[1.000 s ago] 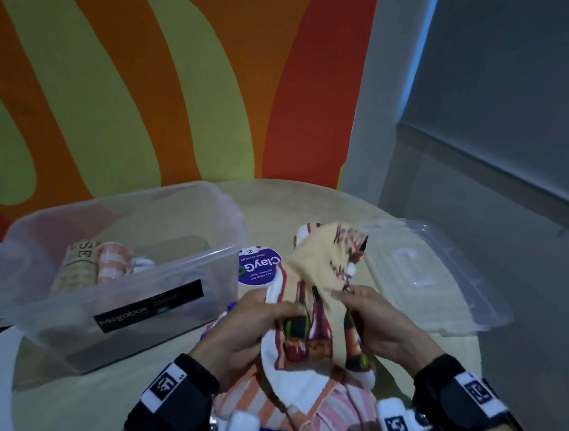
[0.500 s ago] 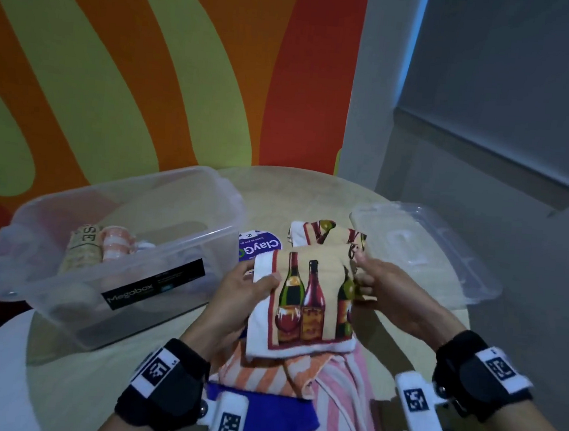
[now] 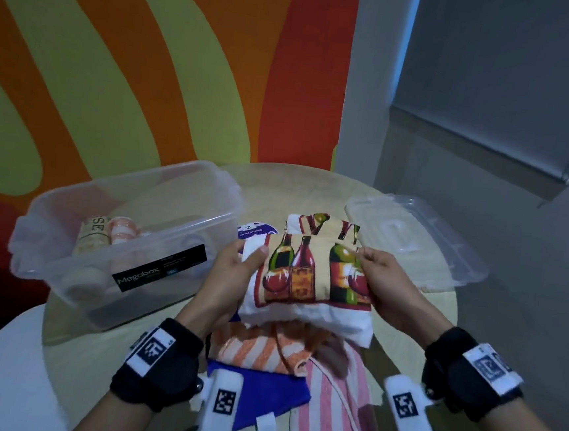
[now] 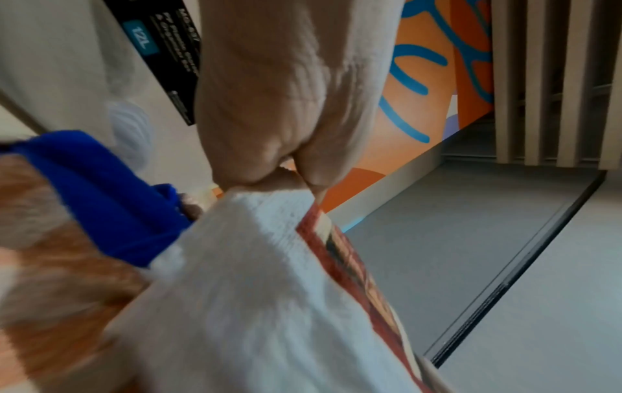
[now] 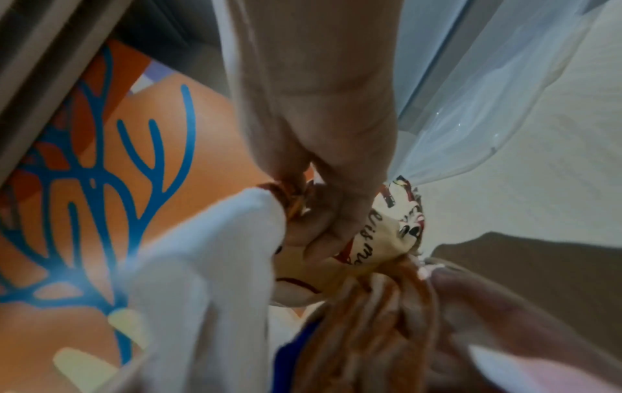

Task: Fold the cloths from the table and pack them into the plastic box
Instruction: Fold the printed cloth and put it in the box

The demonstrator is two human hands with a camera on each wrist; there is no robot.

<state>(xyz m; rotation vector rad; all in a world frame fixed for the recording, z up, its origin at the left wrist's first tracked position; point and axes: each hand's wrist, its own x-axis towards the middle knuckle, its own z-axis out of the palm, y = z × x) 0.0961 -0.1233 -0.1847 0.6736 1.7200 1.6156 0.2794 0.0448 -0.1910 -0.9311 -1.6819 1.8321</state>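
Note:
Both hands hold up a folded white cloth printed with wine bottles (image 3: 305, 279) above the table. My left hand (image 3: 233, 272) pinches its left edge, thumb on top (image 4: 269, 149). My right hand (image 3: 383, 286) grips its right edge (image 5: 323, 212). The underside of the cloth shows white (image 4: 269, 292) (image 5: 208, 266). The clear plastic box (image 3: 130, 236) stands open at the left, with rolled cloths (image 3: 109, 238) inside. Under the held cloth lie an orange striped cloth (image 3: 261, 350), a blue cloth (image 3: 260, 395) and a pink striped cloth (image 3: 331, 408).
The clear box lid (image 3: 415, 240) lies at the right on the round table (image 3: 278, 187). Another wine-print cloth (image 3: 323, 225) and a round purple label (image 3: 257, 230) lie behind the held cloth. A painted wall stands close behind the table.
The wine-print cloth went from loosely bunched to folded flat. Both hands now hold it by its side edges, nearer to me and with the bottle print facing up.

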